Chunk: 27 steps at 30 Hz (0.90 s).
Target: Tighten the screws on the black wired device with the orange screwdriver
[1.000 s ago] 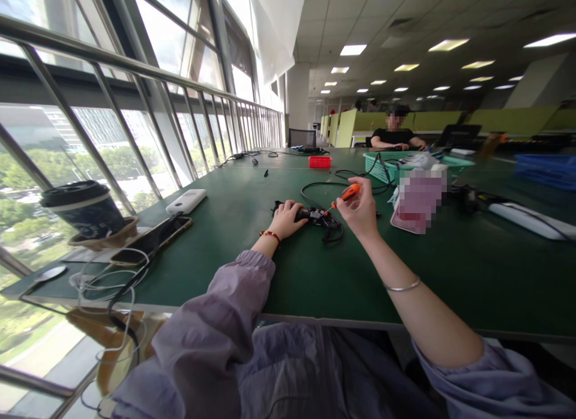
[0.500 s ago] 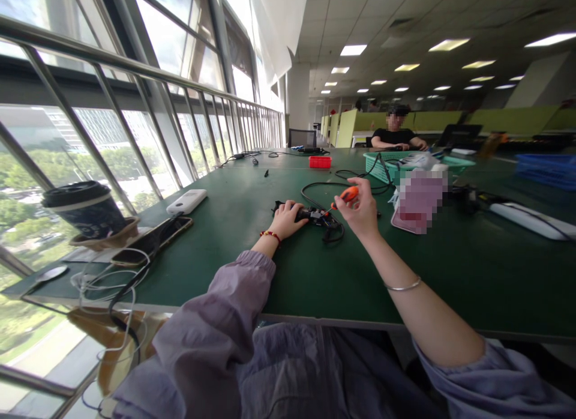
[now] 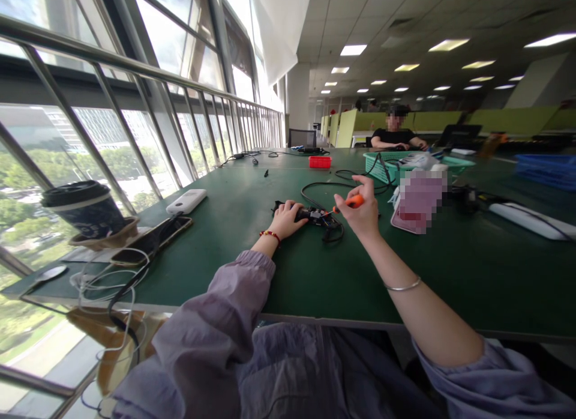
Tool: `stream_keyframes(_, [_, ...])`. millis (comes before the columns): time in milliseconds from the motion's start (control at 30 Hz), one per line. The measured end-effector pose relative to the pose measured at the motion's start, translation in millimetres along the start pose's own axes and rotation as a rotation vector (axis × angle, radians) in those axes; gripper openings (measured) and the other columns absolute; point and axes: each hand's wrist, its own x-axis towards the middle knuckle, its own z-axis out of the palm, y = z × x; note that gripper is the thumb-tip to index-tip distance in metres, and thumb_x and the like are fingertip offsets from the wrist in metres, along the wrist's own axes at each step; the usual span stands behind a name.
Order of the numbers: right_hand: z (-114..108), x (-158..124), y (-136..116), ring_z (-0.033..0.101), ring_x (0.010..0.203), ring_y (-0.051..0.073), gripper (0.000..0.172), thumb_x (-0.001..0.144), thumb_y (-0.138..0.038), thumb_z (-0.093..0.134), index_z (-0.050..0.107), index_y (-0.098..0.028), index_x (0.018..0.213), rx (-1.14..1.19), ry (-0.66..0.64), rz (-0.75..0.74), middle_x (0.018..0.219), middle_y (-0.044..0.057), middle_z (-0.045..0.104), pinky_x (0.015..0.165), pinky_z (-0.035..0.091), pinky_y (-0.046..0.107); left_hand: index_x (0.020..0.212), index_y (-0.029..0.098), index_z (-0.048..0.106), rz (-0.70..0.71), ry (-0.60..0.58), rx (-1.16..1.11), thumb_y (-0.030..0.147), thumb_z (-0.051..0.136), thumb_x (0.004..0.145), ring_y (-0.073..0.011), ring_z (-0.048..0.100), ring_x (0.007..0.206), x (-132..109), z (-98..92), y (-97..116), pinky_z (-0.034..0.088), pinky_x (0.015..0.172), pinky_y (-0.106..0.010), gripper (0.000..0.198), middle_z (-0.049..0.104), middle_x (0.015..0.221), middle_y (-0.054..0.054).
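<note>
The left hand point(image 3: 288, 221) lies over a black device point(image 3: 317, 216) on the green table point(image 3: 225, 227), its fingers bent across the body and set close together, its thumb along the near side, so that the device is held down under them. The device's open end, with small coloured parts, sticks out just right of these fingers.

The right hand point(image 3: 360, 214) has a screwdriver point(image 3: 355, 201) with an orange handle pinched between thumb and fingers, while the index finger stands up, free of the handle. The shaft points left and down from these fingers to the device's open end; whether the tip touches is too small to tell.

A black cable point(image 3: 322, 183) curves on the table beyond both hands' fingers. Farther beyond them is a red box point(image 3: 320, 162). Beyond the right fingers and to their right stands a green basket point(image 3: 375, 167), with a pink, partly blurred object point(image 3: 416, 209) on the nearer side. Well to the left of the left fingers are a white block point(image 3: 186, 201) and a lidded cup point(image 3: 83, 212). A person in black point(image 3: 393, 137) sits far beyond the right fingers.
</note>
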Motion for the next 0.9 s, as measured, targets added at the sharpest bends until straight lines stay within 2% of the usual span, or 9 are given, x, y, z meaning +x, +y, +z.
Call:
stream_keyframes(133, [-1.0, -1.2, -2.7, 0.052, 0.057, 0.015, 0.022, 0.075, -0.043, 0.053, 0.059, -0.021, 0.077, -0.063, -0.019, 0.045, 0.059, -0.002, 0.054, 0.06, 0.04, 0.028, 0.124, 0.027, 0.048, 0.002, 0.006, -0.007, 0.044, 0.054, 0.083, -0.0277, 0.043, 0.114, 0.5, 1.1, -0.6, 0.035, 0.101, -0.043, 0.044, 0.042, 0.127, -0.007])
stream_keyframes(200, [-0.7, -1.8, -2.5, 0.053, 0.059, 0.015, 0.019, 0.074, -0.038, 0.053, 0.06, -0.021, 0.082, -0.03, -0.038, 0.009, 0.065, -0.001, 0.057, 0.061, 0.041, 0.027, 0.123, 0.028, 0.048, 0.002, 0.008, -0.012, 0.044, 0.054, 0.083, -0.0277, 0.043, 0.114, 0.8, 1.6, -1.0, 0.035, 0.101, -0.044, 0.044, 0.042, 0.127, -0.007])
stream_keyframes(300, [0.1, -1.6, -1.7, 0.054, 0.063, 0.014, 0.046, 0.068, -0.036, 0.06, 0.053, -0.021, 0.111, 0.034, -0.011, -0.055, 0.079, 0.0, 0.059, 0.061, 0.043, 0.027, 0.124, 0.028, 0.048, 0.003, 0.008, -0.015, 0.044, 0.054, 0.083, -0.0277, 0.043, 0.114, 1.0, 1.9, -1.4, 0.035, 0.101, -0.044, 0.044, 0.043, 0.127, -0.007])
stream_keyframes(367, [0.2, -0.9, -1.7, 0.054, 0.063, 0.014, 0.057, 0.066, -0.04, 0.063, 0.049, -0.02, 0.117, 0.029, 0.024, -0.05, 0.08, 0.0, 0.059, 0.061, 0.044, 0.027, 0.124, 0.028, 0.048, 0.002, 0.007, -0.013, 0.044, 0.054, 0.083, -0.0277, 0.043, 0.114, 0.9, 1.6, -1.4, 0.035, 0.101, -0.044, 0.044, 0.043, 0.127, -0.007])
stream_keyframes(567, [0.5, -0.1, -1.7, 0.054, 0.061, 0.016, 0.024, 0.076, -0.042, 0.052, 0.06, -0.02, 0.072, -0.032, -0.036, 0.07, 0.062, 0.0, 0.056, 0.062, 0.042, 0.029, 0.125, 0.027, 0.048, 0.001, -0.001, 0.008, 0.044, 0.054, 0.083, -0.0277, 0.043, 0.113, 0.7, 0.8, -1.0, 0.035, 0.101, -0.042, 0.045, 0.042, 0.129, -0.007])
stream_keyframes(633, [1.2, -0.2, -0.7, 0.055, 0.063, 0.016, 0.021, 0.073, -0.036, 0.055, 0.06, -0.02, 0.086, 0.014, -0.049, 0.036, 0.072, 0.001, 0.059, 0.061, 0.043, 0.028, 0.125, 0.026, 0.048, 0.002, 0.001, 0.006, 0.044, 0.054, 0.083, -0.0277, 0.043, 0.113, 0.5, 0.8, -1.0, 0.035, 0.101, -0.042, 0.045, 0.042, 0.128, -0.007])
stream_keyframes(767, [1.3, 0.5, 0.6, 0.056, 0.068, 0.016, 0.053, 0.066, -0.034, 0.062, 0.048, -0.02, 0.116, 0.08, -0.031, 0.006, 0.089, 0.003, 0.059, 0.057, 0.043, 0.027, 0.125, 0.027, 0.048, 0.004, 0.002, 0.002, 0.044, 0.054, 0.083, -0.0278, 0.043, 0.114, 0.3, 0.8, -0.9, 0.035, 0.101, -0.043, 0.046, 0.042, 0.128, -0.007])
stream_keyframes(833, [0.3, 0.8, 0.1, 0.055, 0.066, 0.016, 0.052, 0.067, -0.039, 0.063, 0.049, -0.019, 0.113, 0.036, -0.017, 0.027, 0.081, 0.001, 0.059, 0.059, 0.043, 0.028, 0.125, 0.027, 0.047, 0.003, 0.002, 0.003, 0.044, 0.054, 0.083, -0.0277, 0.043, 0.114, 0.2, 0.7, -1.0, 0.035, 0.101, -0.042, 0.045, 0.042, 0.128, -0.007])
stream_keyframes(900, [-0.8, 0.5, -1.1, 0.054, 0.062, 0.016, 0.037, 0.071, -0.045, 0.061, 0.057, -0.02, 0.097, -0.024, -0.016, 0.059, 0.067, -0.001, 0.056, 0.061, 0.042, 0.029, 0.125, 0.027, 0.048, 0.004, 0.003, 0.002, 0.044, 0.055, 0.083, -0.028, 0.043, 0.114, 0.3, 0.8, -1.1, 0.036, 0.1, -0.043, 0.046, 0.042, 0.128, -0.007])
